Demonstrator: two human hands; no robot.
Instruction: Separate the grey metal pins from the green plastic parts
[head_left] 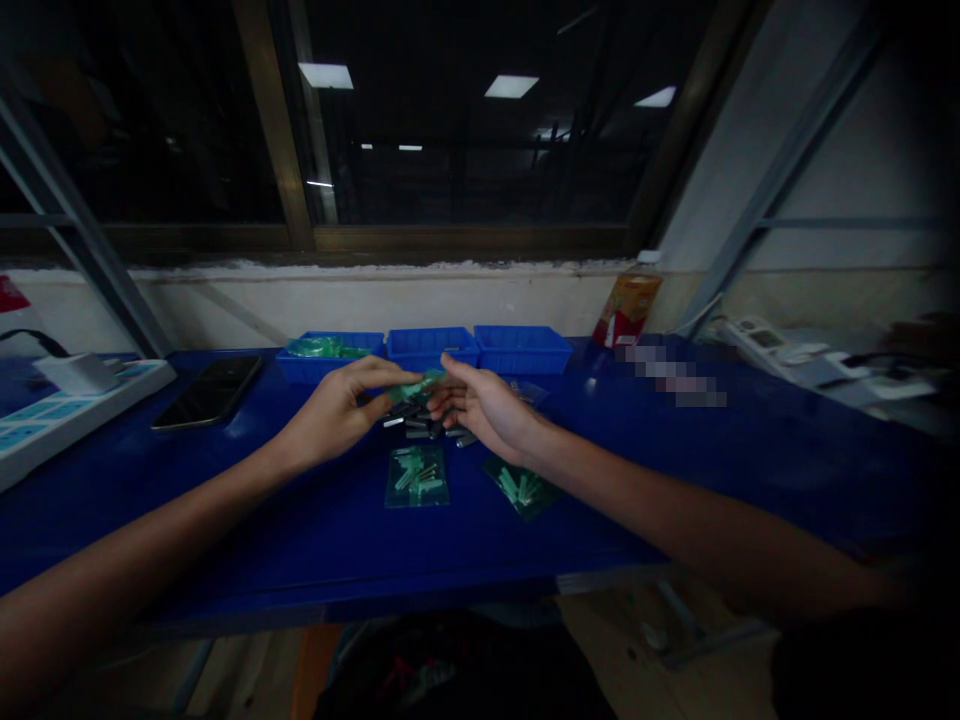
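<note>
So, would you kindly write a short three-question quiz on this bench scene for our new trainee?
1. Multiple choice: how many blue bins stand in the row beyond the hands?
A) two
B) three
C) five

2. True or false: the phone lies between the power strip and the left bin.

3. Fill the gap: the left hand pinches some green plastic above the pile of metal pieces, and nearer the person lie two small filled green ____.

Key:
1. B, three
2. True
3. Bags
</note>
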